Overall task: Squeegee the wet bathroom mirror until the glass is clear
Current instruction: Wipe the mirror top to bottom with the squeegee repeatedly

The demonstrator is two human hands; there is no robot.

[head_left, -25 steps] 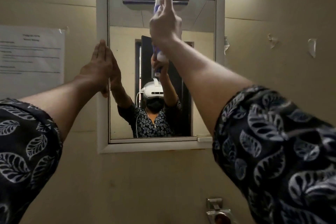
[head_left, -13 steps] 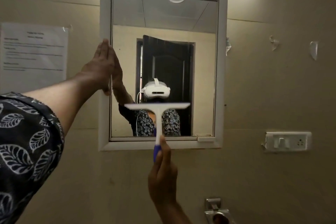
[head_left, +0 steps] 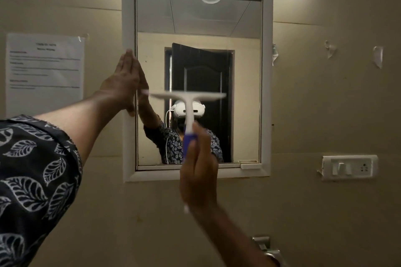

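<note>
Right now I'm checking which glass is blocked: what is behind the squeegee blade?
Behind the squeegee blade lies the mirror glass, showing a dark reflected door above and a white headset just below. The strip of glass directly under the blade is covered. The right hand grips the handle.

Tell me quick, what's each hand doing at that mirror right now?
Right hand shut on squeegee, blade level across mid-glass. Left hand open, flat on mirror frame. Nothing in the way.

single head-worn view, faces wall straight on and slightly upward, close, mirror centred, both arms reaching in from bottom, wide-angle edges
</note>
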